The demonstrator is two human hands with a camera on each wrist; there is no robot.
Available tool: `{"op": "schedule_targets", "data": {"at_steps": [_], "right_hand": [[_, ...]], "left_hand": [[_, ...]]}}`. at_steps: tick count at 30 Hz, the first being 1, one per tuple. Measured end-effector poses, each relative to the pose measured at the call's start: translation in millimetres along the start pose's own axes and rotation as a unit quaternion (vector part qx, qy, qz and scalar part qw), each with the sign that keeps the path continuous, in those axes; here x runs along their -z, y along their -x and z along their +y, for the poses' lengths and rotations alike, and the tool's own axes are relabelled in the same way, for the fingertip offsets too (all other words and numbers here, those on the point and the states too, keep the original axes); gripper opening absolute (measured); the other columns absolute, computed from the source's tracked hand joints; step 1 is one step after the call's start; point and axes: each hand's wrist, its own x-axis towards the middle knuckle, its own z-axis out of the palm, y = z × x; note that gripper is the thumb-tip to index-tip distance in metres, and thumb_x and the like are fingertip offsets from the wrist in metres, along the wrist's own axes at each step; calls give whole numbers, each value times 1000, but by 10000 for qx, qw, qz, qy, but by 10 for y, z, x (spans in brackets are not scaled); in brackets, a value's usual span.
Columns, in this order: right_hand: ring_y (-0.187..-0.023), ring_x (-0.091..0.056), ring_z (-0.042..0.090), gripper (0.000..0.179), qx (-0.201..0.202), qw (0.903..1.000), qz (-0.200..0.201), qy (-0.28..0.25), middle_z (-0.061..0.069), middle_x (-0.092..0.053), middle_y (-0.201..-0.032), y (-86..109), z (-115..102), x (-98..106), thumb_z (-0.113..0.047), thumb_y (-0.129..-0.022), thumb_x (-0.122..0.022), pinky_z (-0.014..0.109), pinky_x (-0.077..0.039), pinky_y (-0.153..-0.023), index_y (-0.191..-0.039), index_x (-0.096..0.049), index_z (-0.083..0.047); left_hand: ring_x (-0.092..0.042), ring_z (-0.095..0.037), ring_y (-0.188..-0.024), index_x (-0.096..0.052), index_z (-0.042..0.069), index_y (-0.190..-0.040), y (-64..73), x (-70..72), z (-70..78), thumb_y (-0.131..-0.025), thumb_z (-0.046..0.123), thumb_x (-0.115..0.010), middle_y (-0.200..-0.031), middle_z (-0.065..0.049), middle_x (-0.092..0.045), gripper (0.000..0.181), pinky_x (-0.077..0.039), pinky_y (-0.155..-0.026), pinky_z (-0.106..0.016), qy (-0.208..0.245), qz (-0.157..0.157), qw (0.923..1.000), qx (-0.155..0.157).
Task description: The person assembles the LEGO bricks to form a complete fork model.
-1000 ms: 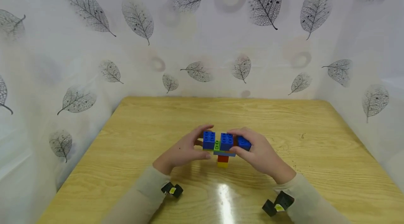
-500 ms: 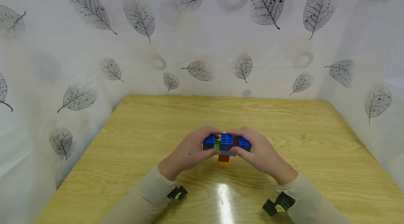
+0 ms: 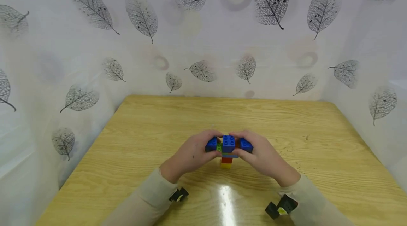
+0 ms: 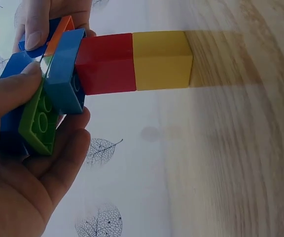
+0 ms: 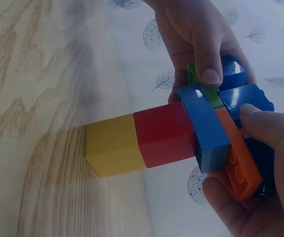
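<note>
A stack of toy building bricks stands upright on the table in the head view. Its yellow brick [image 4: 164, 61] is at the bottom, below a red brick [image 4: 107, 64] and a lighter blue brick [image 4: 63, 74]. Above these, a green brick [image 4: 38, 118] sticks out left and an orange brick [image 5: 235, 158] right. Dark blue bricks form the top: left [image 3: 211, 144], middle [image 3: 228, 143] and right [image 3: 246, 144]. My left hand [image 3: 190, 151] grips the left blue brick, thumb in front and fingers behind. My right hand [image 3: 262, 153] holds the right one likewise, partly covering it.
The wooden table [image 3: 159, 120] reaches back to a pale, leaf-printed curtain [image 3: 203, 35], which also runs along both sides. Each sleeve carries a small black device, one at the left wrist [image 3: 179, 195] and one at the right wrist [image 3: 281, 207].
A second ago my left hand was spread around the left blue brick; it has moved right and its fingers have closed on it. My right hand and the stack have stayed nearly still.
</note>
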Motion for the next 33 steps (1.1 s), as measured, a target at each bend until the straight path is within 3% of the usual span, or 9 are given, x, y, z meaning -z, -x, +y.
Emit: {"op": "schedule_targets", "data": {"at_steps": [16,27,33], "right_hand": [[-100,-66,22,43,-145,9996,-131,-203,8,-63,-124,-19,28,47,-18,-99,-68,29,-57,-73,-140,-56,-13],[-102,-65,22,51,-178,9992,-57,-365,2,-61,-121,2,25,-20,-28,-97,-70,32,-57,-76,-143,-51,-20],[-103,-62,24,58,48,9989,62,-466,3,-58,-126,18,80,-27,-24,-97,-70,32,-57,-78,-149,-42,-24]], "left_hand": [[-62,-12,-106,-54,15,-137,-95,36,40,-95,25,-73,-119,2,-63,47,-54,-89,-31,338,-283,9985,328],[-62,-12,-105,-52,18,-140,-16,-23,-36,-95,27,-74,-121,4,-61,51,-54,-87,-31,532,-88,9979,361],[-61,-12,-105,-39,25,-152,-4,1,-98,-95,26,-74,-130,-1,-59,67,-54,-87,-31,464,-86,9988,124]]}}
